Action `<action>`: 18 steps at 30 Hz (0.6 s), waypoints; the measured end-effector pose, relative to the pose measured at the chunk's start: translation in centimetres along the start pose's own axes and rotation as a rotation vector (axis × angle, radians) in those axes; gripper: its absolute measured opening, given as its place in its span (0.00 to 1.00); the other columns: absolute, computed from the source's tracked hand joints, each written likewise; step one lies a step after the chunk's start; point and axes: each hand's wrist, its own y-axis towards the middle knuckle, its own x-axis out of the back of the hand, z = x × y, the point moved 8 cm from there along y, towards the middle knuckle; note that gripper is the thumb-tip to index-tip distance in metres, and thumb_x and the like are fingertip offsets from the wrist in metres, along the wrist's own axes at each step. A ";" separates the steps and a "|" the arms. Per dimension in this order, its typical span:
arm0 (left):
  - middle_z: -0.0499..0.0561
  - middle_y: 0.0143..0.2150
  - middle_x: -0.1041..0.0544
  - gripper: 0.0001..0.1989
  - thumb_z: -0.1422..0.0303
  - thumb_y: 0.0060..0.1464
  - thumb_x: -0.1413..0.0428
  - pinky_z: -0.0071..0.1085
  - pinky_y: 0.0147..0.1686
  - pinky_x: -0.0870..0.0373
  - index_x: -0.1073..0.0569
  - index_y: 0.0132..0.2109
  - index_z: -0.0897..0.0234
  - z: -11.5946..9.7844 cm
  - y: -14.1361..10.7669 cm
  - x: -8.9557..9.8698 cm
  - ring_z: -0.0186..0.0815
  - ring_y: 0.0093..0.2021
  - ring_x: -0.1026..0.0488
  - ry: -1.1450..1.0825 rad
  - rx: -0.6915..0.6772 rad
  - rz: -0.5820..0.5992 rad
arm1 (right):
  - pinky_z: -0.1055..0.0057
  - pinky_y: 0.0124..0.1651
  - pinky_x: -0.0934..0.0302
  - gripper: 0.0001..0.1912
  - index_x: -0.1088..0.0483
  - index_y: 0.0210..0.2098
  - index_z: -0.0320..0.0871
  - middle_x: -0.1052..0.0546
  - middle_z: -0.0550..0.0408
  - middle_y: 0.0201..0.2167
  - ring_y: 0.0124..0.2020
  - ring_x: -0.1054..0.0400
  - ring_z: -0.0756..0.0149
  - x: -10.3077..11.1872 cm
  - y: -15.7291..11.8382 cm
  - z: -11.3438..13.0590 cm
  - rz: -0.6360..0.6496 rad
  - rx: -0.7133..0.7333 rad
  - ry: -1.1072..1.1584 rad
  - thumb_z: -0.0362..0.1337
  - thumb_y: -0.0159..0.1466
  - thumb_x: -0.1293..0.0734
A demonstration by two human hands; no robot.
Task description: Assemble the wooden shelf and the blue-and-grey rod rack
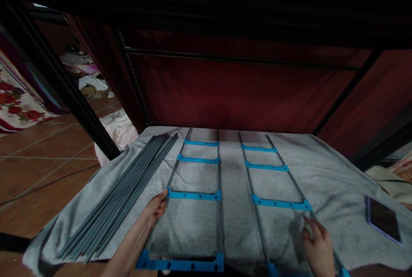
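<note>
Here, left rack [195,196] in left hand [156,205], right rack [280,203] near right hand [318,241].

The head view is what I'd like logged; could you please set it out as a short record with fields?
Left hand: gripping the left end of a blue bar on the left frame
Right hand: fingers parted, near the right side of the right frame; contact unclear
Loose rods: gray bundle, left of the left frame
Phone: flat, right of the right frame
Surface: gray cloth
Backdrop: red curtain
</note>
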 end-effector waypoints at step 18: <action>0.43 0.12 0.41 0.25 0.43 0.41 0.46 0.26 0.14 0.52 0.34 0.23 0.63 -1.7 -1.5 2.5 0.29 0.13 0.46 0.125 -0.306 -0.382 | 0.51 0.40 0.35 0.14 0.28 0.29 0.49 0.24 0.42 0.30 0.37 0.28 0.43 2.5 1.5 -6.9 0.174 -0.118 -0.196 0.48 0.49 0.40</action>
